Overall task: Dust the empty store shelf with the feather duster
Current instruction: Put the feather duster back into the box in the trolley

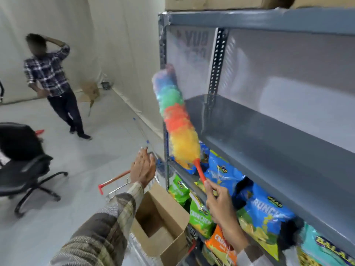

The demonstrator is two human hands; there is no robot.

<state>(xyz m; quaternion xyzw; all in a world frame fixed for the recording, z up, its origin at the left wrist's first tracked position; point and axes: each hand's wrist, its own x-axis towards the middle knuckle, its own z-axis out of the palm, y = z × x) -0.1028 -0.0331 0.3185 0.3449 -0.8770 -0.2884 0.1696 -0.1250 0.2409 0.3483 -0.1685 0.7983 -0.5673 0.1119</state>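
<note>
The feather duster (173, 120) is motion-blurred at its far tip; its handle end is hidden inside the right hand (221, 206); the shelf (278, 143) runs off the right edge.

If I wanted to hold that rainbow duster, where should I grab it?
Grab the thin orange handle at the bottom, coming from below, as the right hand does. The duster stands tilted with its fluffy head up by the shelf, and only the handle is firm and narrow enough for fingers.
</note>
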